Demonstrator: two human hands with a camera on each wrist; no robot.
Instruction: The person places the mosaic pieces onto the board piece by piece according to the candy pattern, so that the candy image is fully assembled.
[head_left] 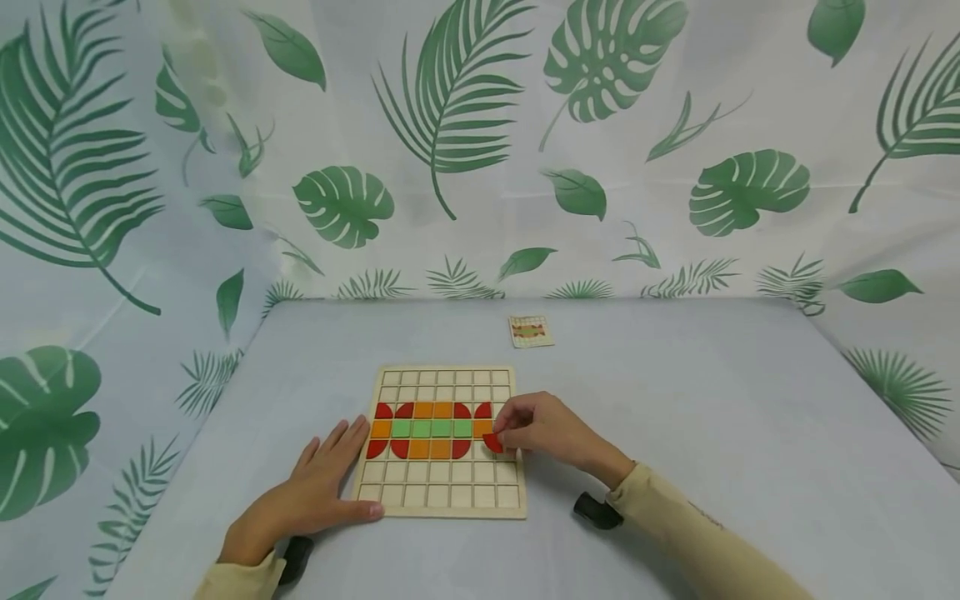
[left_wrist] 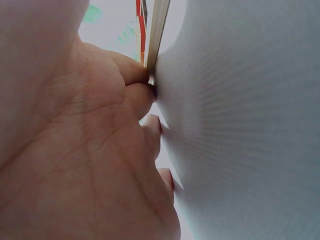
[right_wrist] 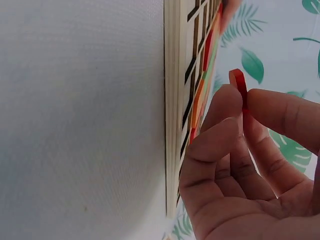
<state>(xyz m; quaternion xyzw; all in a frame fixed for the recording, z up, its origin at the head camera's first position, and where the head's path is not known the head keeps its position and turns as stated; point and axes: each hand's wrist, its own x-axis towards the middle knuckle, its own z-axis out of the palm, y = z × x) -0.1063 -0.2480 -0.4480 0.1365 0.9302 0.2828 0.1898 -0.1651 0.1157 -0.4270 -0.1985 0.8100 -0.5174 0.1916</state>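
A square wooden grid board (head_left: 438, 496) lies on the table, its middle rows filled with red rounded tiles, orange square tiles (head_left: 431, 448) and light green tiles (head_left: 432, 428). My right hand (head_left: 542, 429) pinches a red rounded tile (right_wrist: 238, 82) between thumb and fingertips, over the right end of the lowest filled row. The right wrist view shows that tile held on edge, just off the board. With fingers spread, my left hand (head_left: 318, 483) rests at the board's left side, thumb at its lower left corner. In the left wrist view the fingers touch the board's edge (left_wrist: 157, 35).
Beyond the board lies a small pattern card (head_left: 530, 332) showing a similar coloured grid. The table (head_left: 675, 375) has a pale cover, and a leaf-printed cloth (head_left: 480, 167) stands behind and at the sides. A black wrist device (head_left: 597, 511) sits under the right sleeve.
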